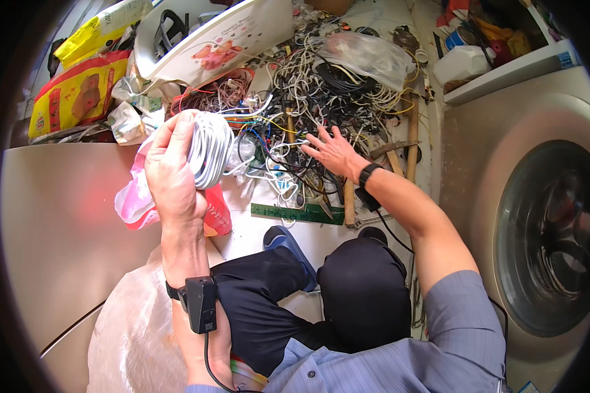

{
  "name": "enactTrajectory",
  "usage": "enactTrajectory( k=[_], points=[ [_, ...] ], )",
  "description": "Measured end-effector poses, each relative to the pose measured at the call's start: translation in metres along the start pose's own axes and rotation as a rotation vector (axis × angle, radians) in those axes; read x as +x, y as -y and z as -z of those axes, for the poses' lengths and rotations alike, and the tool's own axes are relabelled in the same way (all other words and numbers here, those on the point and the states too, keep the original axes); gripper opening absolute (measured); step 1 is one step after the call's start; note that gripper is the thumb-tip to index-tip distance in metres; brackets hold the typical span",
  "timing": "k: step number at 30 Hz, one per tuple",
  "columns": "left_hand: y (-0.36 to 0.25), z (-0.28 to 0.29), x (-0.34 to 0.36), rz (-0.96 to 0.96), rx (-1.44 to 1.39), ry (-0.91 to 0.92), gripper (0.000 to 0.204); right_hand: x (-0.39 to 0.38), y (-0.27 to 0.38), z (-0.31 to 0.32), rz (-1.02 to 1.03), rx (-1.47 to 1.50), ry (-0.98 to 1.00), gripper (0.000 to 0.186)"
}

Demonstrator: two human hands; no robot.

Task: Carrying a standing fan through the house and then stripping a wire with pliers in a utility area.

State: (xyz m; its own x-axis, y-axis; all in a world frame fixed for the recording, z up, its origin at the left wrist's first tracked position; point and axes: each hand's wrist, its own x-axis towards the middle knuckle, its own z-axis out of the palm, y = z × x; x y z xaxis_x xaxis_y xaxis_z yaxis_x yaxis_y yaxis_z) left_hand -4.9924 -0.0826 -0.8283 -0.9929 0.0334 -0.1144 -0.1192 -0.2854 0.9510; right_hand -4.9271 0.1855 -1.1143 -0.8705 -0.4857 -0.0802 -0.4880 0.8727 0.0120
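Note:
My left hand (172,169) is raised and grips a thick coil of white cable (208,148), fingers wrapped over its top. My right hand (331,150) reaches forward with fingers spread, resting on a tangled heap of loose wires (308,98) in white, black, yellow and red on the floor. A black band sits on each wrist; the left one carries a small black box with a cord. I am squatting, dark trousers and a blue shoe (288,245) below.
A front-loading washing machine (544,236) stands at the right. A metal panel (65,223) lies at the left, with a pink plastic bag (134,203) beside it. A green ruler (295,213), wooden-handled tools (410,141), a clear bag (370,56) and yellow packets (78,88) surround the heap.

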Motion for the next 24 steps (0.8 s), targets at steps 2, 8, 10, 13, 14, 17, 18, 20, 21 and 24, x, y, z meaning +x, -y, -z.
enactTrajectory(
  k=[2, 8, 10, 13, 14, 17, 18, 20, 21, 24],
  points=[
    [0.002, -0.003, 0.0, 0.002, 0.016, -0.03, 0.018, 0.01, -0.002, -0.013, -0.021, -0.213, 0.221, 0.052],
    [-0.004, 0.0, 0.003, 0.001, -0.005, -0.042, 0.019, -0.014, -0.035, -0.006, -0.003, -0.208, 0.224, 0.02],
    [-0.001, -0.001, 0.005, 0.005, -0.022, -0.057, 0.019, -0.04, -0.062, -0.008, 0.008, -0.162, 0.147, 0.019],
    [-0.007, 0.007, 0.004, 0.01, 0.002, -0.056, 0.02, -0.057, -0.089, 0.012, -0.05, -0.144, 0.006, 0.017],
    [-0.011, 0.011, 0.002, 0.01, 0.008, -0.067, 0.02, -0.055, -0.093, 0.03, -0.069, -0.138, 0.037, 0.016],
    [-0.009, 0.014, 0.001, 0.001, -0.032, -0.023, 0.02, -0.08, -0.128, 0.038, -0.076, -0.141, 0.036, 0.02],
    [-0.014, 0.015, 0.001, -0.006, -0.031, -0.027, 0.02, -0.087, -0.136, 0.035, -0.115, -0.172, 0.056, 0.022],
    [-0.015, 0.018, 0.001, -0.015, -0.057, -0.04, 0.019, -0.087, -0.137, 0.028, -0.145, -0.208, 0.08, 0.025],
    [-0.016, 0.019, 0.002, -0.03, -0.068, -0.027, 0.019, -0.087, -0.136, 0.024, -0.199, -0.26, 0.207, 0.027],
    [-0.023, 0.024, -0.001, -0.031, -0.085, -0.071, 0.016, -0.059, -0.11, 0.031, -0.28, -0.282, 0.398, 0.031]
  ],
)
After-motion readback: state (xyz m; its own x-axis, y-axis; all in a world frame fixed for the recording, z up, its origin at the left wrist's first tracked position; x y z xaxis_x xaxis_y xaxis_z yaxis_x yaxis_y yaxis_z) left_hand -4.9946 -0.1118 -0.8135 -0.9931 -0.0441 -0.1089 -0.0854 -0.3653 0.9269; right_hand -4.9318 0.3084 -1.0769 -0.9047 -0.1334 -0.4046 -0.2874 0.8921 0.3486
